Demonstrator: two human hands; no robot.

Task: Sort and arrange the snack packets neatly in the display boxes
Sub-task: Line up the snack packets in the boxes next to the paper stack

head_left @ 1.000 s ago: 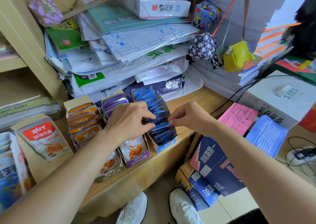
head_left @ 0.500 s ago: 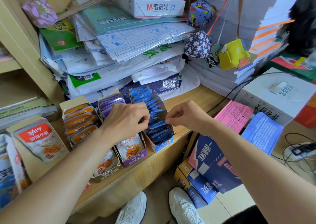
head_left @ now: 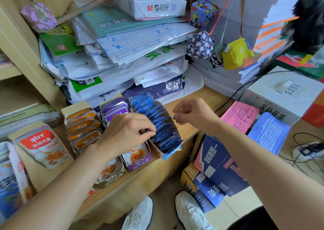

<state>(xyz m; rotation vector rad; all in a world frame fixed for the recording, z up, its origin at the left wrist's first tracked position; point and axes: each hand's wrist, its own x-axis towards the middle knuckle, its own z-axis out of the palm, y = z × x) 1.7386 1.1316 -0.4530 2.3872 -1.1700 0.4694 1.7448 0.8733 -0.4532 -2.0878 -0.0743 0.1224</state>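
Three open display boxes stand side by side on the wooden shelf (head_left: 140,180). One holds orange packets (head_left: 82,124), the middle one purple packets (head_left: 115,108), and the right one a slanted row of blue packets (head_left: 157,114). My left hand (head_left: 128,133) lies across the purple box (head_left: 138,164), and its fingertips pinch the left edges of the blue packets around the middle of the row. My right hand (head_left: 192,115) hovers just right of the blue box (head_left: 168,157), fingers loosely curled and holding nothing. A larger red-labelled packet (head_left: 42,145) leans in a box at the far left.
A tall pile of paper packs and plastic sleeves (head_left: 122,54) crowds the shelf right behind the boxes. Cloth cubes (head_left: 236,53) hang at the right. Blue cartons (head_left: 217,168) stand on the floor below, with a white carton (head_left: 284,93) and a power strip (head_left: 308,150) beyond.
My right hand has let go of the blue packets and lifted away to the right. My left hand stays at the row's left side.
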